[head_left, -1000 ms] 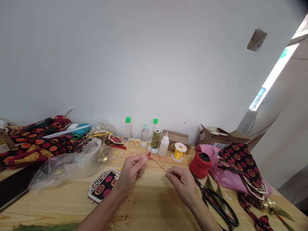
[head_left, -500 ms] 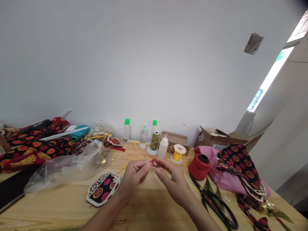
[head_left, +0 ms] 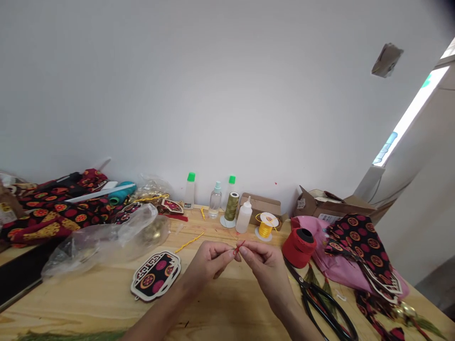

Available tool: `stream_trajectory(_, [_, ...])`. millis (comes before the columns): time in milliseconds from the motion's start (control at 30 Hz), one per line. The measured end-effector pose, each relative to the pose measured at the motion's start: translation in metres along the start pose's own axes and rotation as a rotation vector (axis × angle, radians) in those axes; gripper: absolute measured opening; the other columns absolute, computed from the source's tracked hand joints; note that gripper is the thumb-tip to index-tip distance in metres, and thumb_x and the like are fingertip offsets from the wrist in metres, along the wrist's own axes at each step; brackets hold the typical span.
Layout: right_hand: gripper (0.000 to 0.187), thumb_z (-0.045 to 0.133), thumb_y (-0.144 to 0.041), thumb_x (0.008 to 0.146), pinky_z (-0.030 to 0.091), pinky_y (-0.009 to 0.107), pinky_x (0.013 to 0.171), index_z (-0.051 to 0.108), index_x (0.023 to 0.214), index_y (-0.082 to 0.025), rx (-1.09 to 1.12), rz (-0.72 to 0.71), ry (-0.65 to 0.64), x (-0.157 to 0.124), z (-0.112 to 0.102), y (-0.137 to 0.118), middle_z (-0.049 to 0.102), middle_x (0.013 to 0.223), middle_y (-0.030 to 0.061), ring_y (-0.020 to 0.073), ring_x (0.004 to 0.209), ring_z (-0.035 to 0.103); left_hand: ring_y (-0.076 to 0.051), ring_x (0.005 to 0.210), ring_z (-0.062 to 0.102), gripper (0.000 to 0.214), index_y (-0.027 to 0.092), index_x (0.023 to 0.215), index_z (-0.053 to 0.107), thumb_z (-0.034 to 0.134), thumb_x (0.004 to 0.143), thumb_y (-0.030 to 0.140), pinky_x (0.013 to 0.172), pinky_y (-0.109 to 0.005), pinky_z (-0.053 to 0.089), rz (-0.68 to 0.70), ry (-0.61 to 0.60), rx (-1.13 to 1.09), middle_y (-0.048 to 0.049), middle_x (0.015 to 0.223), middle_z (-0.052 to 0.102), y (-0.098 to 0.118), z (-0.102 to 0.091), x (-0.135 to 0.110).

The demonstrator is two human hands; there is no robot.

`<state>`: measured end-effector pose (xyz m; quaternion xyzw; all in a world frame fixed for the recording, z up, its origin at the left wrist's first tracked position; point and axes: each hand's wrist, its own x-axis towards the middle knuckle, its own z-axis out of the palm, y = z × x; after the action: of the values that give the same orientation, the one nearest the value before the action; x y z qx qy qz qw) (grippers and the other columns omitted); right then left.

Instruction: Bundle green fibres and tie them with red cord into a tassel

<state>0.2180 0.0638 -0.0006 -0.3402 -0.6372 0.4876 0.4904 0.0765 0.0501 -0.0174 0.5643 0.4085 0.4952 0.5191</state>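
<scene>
Fingertips of my left hand (head_left: pixel 212 260) and my right hand (head_left: pixel 266 270) meet over the middle of the wooden table. Between them is a short piece of red thread (head_left: pixel 239 247), pinched from both sides; a small end sticks up, and the rest is covered by fingers. To the left of my left hand lies a wood-framed ornament (head_left: pixel 156 275) with dark patterned cloth and a twisted yellow cord (head_left: pixel 189 241). A cone of red thread (head_left: pixel 299 248) stands right of my right hand, with black-handled scissors (head_left: pixel 322 300) in front of it.
Along the wall stand a white squeeze bottle (head_left: pixel 244 217), an olive thread spool (head_left: pixel 232 207), a yellow cord spool (head_left: pixel 265 229) and a clear spray bottle (head_left: pixel 214 201). A plastic bag (head_left: pixel 95 244) lies left, near patterned cloth (head_left: pixel 53 220). Pink fabric (head_left: pixel 339 265) and a cardboard box (head_left: pixel 334 203) are at right.
My right hand's fingers have closed in from a looser, spread pose to a pinch on the red thread. The whole view has shifted slightly, so things appear further right.
</scene>
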Motion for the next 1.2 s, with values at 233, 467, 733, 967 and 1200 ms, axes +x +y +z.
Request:
stream_trajectory(233, [0.020,0.064,-0.034,0.063,0.047,0.025,0.062,0.065,0.069,-0.015,0.031,0.083,-0.050,-0.001,-0.004,-0.004,0.063,0.062,0.0009,0.0137,0.062,0.057,-0.005,0.038,0.018,0.034,0.016,0.046,0.043,0.051,0.070,0.038,0.038,-0.022,0.012,-0.008,-0.030,-0.037,0.0091,0.038,0.025,0.008,0.005,-0.003])
stream_trajectory(467, [0.019,0.062,-0.034,0.065,0.043,0.018,0.051,0.062,0.066,-0.015,0.040,0.112,-0.039,-0.002,-0.005,-0.005,0.057,0.055,-0.0029,0.0095,0.053,0.052,-0.004,0.036,0.015,0.019,0.012,0.064,0.059,0.050,0.070,0.028,0.036,-0.020,0.011,-0.095,-0.137,-0.209,0.0095,0.040,0.027,0.002,0.001,0.000])
stream_trajectory(733, [0.011,0.061,-0.027,0.067,0.045,0.019,0.058,0.065,0.069,-0.017,0.046,0.030,-0.041,-0.001,-0.007,-0.006,0.061,0.060,-0.0018,0.0117,0.060,0.056,-0.018,0.104,0.043,0.049,0.021,0.121,0.040,0.052,0.073,0.025,0.086,-0.029,0.032,0.077,-0.032,-0.123,-0.0070,0.114,0.053,0.007,0.008,-0.004])
stream_trajectory(967, [0.012,0.062,-0.028,0.065,0.046,0.021,0.054,0.064,0.065,-0.016,0.008,0.026,0.000,0.001,-0.007,-0.004,0.059,0.053,-0.0025,0.0125,0.054,0.056,-0.009,0.052,0.036,0.027,0.015,0.085,0.062,0.043,0.078,0.034,0.050,-0.021,0.031,0.108,0.001,0.249,0.0039,0.057,0.042,0.007,0.016,-0.003])
stream_trajectory(1200, [0.010,0.060,-0.025,0.066,0.046,0.019,0.054,0.062,0.065,-0.016,-0.066,0.023,0.029,0.002,-0.007,-0.001,0.060,0.056,-0.0025,0.0120,0.057,0.057,-0.008,0.051,0.027,0.028,0.015,0.063,0.054,0.038,0.079,0.032,0.047,-0.021,0.024,0.097,-0.006,0.295,0.0059,0.054,0.030,0.012,0.012,-0.003])
